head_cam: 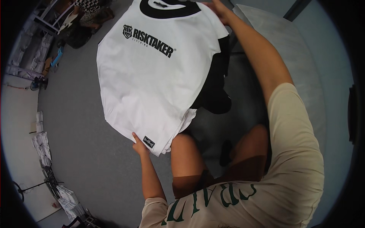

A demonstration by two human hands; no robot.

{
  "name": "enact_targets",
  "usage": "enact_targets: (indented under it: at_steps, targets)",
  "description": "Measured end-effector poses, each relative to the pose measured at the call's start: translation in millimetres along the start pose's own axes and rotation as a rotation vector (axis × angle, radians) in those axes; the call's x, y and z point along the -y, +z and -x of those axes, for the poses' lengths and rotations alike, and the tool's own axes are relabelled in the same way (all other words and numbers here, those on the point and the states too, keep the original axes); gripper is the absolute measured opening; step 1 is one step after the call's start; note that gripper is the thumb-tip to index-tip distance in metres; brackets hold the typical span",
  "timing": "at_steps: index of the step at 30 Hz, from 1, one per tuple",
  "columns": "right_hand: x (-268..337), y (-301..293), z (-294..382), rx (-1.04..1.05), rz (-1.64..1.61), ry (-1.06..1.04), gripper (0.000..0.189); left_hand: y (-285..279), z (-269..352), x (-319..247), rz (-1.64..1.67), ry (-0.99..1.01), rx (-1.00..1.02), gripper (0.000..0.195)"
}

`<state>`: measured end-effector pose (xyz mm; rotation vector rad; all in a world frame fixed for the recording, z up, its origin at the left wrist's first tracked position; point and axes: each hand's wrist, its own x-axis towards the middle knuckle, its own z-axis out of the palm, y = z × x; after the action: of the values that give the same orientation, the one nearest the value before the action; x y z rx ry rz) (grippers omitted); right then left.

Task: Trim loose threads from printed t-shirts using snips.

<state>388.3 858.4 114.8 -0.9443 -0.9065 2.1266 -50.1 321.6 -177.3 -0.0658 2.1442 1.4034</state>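
A white T-shirt (pixel 154 77) with a black collar, black lettering across its chest and a small black label near its hem is spread out before me. My left hand (pixel 140 146) pinches the hem beside that label, with the thumb on top and the other fingers hidden under the cloth. At the top of the view, my right hand (pixel 218 11) is at the shirt's shoulder and sleeve; its fingers are partly cut off and their grip is unclear. Black fabric (pixel 216 85) hangs below and to the right of the white shirt.
A pale table or board (pixel 302 62) lies along the right, beside my right arm. My bare knees are below the shirt. Another person (pixel 91 14) is at the upper left near metal shelving (pixel 47 25). Stacked wrapped bundles (pixel 41 145) line the left side of the grey floor (pixel 77 108).
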Motion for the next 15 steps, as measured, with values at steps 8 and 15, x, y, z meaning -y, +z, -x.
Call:
enact_targets:
  at_steps: [8, 15]
  targets:
    - [-59, 10, 232, -0.228, 0.530, -0.248, 0.070, -31, -25, 1, -0.272, 0.145, -0.127, 0.091]
    - [-132, 12, 418, -0.103, 0.926, -0.162, 0.050, -6, 62, -54, -0.382, 1.060, -0.103, 0.059]
